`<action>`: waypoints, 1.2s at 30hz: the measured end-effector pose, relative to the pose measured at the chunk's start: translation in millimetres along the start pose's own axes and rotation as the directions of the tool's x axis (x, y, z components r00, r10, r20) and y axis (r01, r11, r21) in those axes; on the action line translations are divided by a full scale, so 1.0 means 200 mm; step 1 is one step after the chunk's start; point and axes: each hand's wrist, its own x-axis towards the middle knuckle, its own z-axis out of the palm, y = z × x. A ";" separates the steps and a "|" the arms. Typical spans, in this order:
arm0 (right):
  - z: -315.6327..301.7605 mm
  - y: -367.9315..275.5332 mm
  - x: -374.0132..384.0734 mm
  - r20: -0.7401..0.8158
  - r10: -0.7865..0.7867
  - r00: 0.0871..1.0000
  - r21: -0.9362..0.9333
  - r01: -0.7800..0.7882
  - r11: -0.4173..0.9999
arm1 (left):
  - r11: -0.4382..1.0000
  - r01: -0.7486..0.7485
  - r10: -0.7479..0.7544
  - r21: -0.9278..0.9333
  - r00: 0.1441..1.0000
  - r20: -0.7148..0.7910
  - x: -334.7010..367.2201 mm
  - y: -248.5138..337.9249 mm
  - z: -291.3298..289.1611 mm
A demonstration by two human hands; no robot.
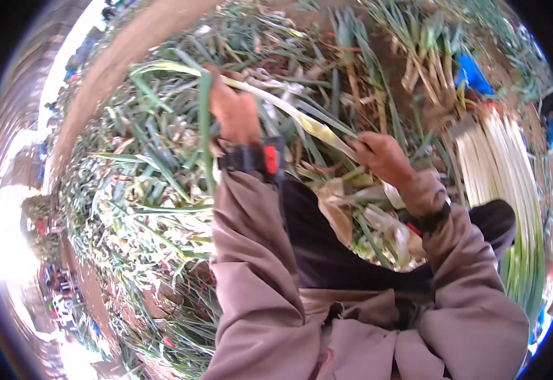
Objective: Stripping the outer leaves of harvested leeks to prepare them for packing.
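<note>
A long green onion [282, 104] stretches slantwise between my two hands, its white shaft toward the right and its green leaves toward the left. My left hand [235, 114] is closed round the leafy part, and some leaves hang down past the wrist. With its fingers closed, my right hand [385, 158] grips the lower right end of the onion. A yellowish, loosened layer shows on the shaft near that hand. The tip inside the right fingers is hidden.
Stripped leaves and skins [131, 145] cover the ground on the left and ahead. Untrimmed onions [431, 57] with brown bases lie at the far right. Beside my right knee sits a neat stack of white-stemmed onions [495, 158]. A blue scrap [472, 75] lies beyond it.
</note>
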 end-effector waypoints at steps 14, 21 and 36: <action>-0.73 -0.80 0.93 -0.429 -0.079 0.900 0.310 0.229 0.923 | 0.960 0.146 -0.242 0.241 0.862 0.445 -0.59 -0.32 0.58; -0.78 -0.67 1.00 -0.279 -0.067 0.958 0.808 0.272 0.523 | 0.919 0.291 -0.393 0.266 0.727 0.563 -0.75 -0.26 0.65; -0.53 -0.59 0.86 -0.069 0.266 0.961 0.918 -0.043 0.394 | 0.977 0.189 -0.214 0.100 0.876 0.432 -0.60 -0.42 0.64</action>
